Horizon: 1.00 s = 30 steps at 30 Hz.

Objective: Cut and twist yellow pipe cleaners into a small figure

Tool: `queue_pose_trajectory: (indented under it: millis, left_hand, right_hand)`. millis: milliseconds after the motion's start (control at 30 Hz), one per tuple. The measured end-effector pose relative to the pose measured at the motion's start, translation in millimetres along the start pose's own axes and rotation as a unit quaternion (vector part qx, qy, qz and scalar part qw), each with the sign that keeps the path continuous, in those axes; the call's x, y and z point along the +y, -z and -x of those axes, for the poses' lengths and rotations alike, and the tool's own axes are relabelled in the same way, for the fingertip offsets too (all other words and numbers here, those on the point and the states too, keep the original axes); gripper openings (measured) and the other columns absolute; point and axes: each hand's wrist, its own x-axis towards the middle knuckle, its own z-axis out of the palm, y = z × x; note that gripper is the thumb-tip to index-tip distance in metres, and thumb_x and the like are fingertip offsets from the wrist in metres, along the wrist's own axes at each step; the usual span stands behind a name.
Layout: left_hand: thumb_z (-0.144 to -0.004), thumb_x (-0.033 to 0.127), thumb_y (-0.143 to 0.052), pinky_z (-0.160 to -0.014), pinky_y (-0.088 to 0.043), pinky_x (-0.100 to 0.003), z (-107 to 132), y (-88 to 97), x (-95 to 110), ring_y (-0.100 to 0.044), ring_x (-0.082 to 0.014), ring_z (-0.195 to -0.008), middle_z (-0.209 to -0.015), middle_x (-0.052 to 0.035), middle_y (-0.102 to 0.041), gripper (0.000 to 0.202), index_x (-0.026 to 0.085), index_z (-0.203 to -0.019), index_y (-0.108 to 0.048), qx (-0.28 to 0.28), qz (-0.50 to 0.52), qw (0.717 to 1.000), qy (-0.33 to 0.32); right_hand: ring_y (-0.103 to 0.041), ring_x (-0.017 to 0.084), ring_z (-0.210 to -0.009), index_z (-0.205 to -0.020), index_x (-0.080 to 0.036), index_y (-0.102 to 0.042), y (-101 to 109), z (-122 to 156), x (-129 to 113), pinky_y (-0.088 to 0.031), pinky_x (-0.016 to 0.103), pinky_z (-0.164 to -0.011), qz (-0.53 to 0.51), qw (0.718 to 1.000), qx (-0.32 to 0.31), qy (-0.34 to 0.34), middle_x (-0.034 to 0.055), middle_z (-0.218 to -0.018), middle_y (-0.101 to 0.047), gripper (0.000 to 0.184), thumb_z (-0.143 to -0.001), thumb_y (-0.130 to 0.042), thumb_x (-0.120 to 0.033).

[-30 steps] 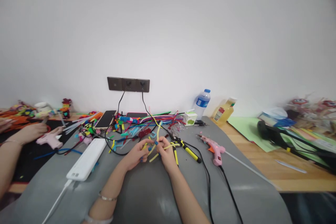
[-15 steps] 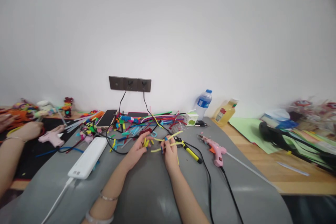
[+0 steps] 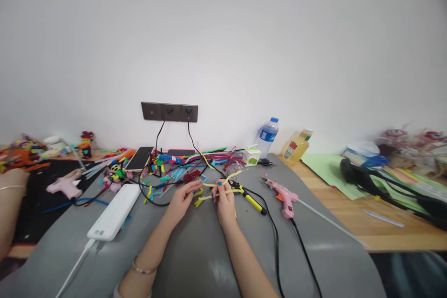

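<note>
My right hand (image 3: 226, 202), its nails painted blue, is closed on yellow pipe cleaners (image 3: 234, 191) whose strands stick out to both sides. To its left, my left hand (image 3: 180, 201) reaches in with fingers stretched out, their tips by the end of one yellow strand; whether they touch it I cannot tell. Short bent yellow pieces (image 3: 199, 201) show between the hands. Just right of my right hand lie pliers (image 3: 254, 202) with yellow and black handles. A pink glue gun (image 3: 287, 199) with a clear glue stick rests farther right.
Behind my hands lies a heap of coloured pipe cleaners (image 3: 209, 156). A white power bank (image 3: 113, 214) with a cable and a phone (image 3: 139, 158) are at left. A water bottle (image 3: 268, 136), a yellow drink bottle (image 3: 296, 148) and a small box (image 3: 251, 156) stand behind. Another person's arm (image 3: 12, 205) shows at far left.
My left fingers have straightened and moved toward the strand end; the short yellow pieces now show between the hands. The other person's arm has shifted left, and the view has turned slightly right.
</note>
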Motion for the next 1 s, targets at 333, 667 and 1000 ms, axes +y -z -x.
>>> queue_pose_trajectory:
  millis: [333, 667, 1000]
  left_hand:
    - [-0.075, 0.021, -0.063, -0.077, -0.043, -0.035, 1, -2.7, -2, -0.057, -0.0228, -0.083, -0.082, -0.0039, -0.066, 0.007, 0.021, -0.082, -0.065, 0.042, -0.310, 0.947, -0.073]
    - [-0.078, 0.018, -0.057, -0.080, -0.038, -0.036, 5, -7.7, 0, -0.053, -0.0232, -0.089, -0.086, -0.0036, -0.063, 0.005, 0.020, -0.079, -0.061, -0.003, -0.398, 0.912, -0.099]
    - [-0.078, 0.020, -0.057, -0.057, -0.041, -0.022, 0, 4.7, -2, -0.057, -0.0141, -0.065, -0.078, -0.0017, -0.065, 0.011, 0.018, -0.085, -0.065, 0.073, -0.195, 0.974, -0.088]
  right_hand:
    - [-0.043, 0.012, -0.046, -0.086, -0.024, -0.045, -1, 0, 0, -0.031, 0.022, -0.046, -0.040, 0.999, 0.014, -0.013, -0.0077, -0.053, -0.050, 0.026, -0.079, -0.059, -0.045]
    - [-0.051, 0.012, -0.055, -0.089, -0.021, -0.052, -1, -1, -2, -0.038, 0.022, -0.052, -0.055, 0.998, -0.002, 0.003, -0.0043, -0.063, -0.059, 0.025, -0.077, -0.065, -0.038]
    - [-0.027, 0.006, -0.033, -0.087, -0.017, -0.055, 1, 5, 0, -0.020, 0.019, -0.038, -0.027, 0.989, -0.129, -0.065, -0.0118, -0.037, -0.041, 0.032, -0.080, -0.064, -0.047]
